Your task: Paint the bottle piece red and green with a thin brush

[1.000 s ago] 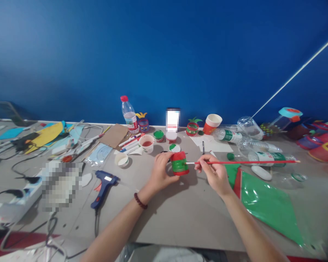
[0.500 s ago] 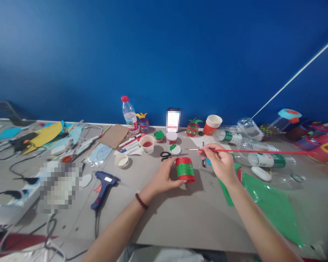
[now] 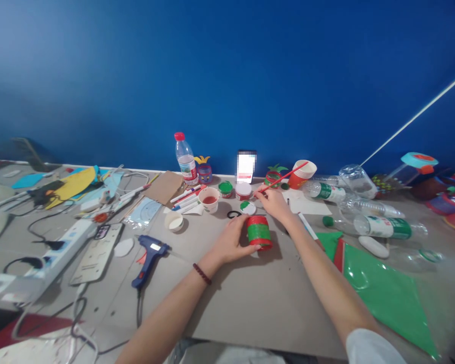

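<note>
Left fingers [image 3: 251, 249] hold the striped container [image 3: 259, 232] — right fingers [image 3: 264, 196] pinch the red brush [image 3: 288, 175].

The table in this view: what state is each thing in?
Container: banded red and green, in the left hand
Paintbrush: held in the right hand
Red-capped bottle: upright, capped
Paper cup: upright, reddish liquid inside
White lid: flat, smeared green
Glue gun: lying on its side
Red paper cups: nested
Green-labelled bottles: lying down
Phone by the wall: upright, screen lit
</note>
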Demonstrator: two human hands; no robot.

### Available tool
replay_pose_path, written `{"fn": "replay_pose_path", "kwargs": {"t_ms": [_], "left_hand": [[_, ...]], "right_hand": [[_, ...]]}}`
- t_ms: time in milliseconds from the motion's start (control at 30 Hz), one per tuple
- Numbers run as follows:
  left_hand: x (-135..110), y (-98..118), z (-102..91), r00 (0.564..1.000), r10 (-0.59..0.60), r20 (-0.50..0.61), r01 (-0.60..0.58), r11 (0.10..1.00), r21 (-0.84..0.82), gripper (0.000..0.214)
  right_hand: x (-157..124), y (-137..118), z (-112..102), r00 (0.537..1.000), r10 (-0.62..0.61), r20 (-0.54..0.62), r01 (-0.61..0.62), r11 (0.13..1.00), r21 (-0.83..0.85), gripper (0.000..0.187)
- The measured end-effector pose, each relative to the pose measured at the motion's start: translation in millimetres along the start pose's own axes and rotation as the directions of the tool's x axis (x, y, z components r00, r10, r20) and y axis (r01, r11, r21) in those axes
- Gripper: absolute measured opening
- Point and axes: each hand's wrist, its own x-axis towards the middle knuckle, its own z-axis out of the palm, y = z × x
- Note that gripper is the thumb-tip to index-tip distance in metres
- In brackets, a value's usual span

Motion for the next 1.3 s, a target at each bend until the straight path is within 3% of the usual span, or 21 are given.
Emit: {"fn": "replay_pose_path", "kwargs": {"t_ms": [567,1300], "left_hand": [[5,-1,5.3,0.999,-0.041,0.016,0.040,0.998,0.053,0.082],[7,0,2.1,0.999,-0.026,0.035,0.024,0.998,0.057,0.076]], "right_hand": [[2,10,8,0.993,0.088,0.084,-0.070,0.978,-0.197,0.019],[4,13,15,0.990,0.129,0.060,-0.113,0.968,-0.226,0.021]]}}
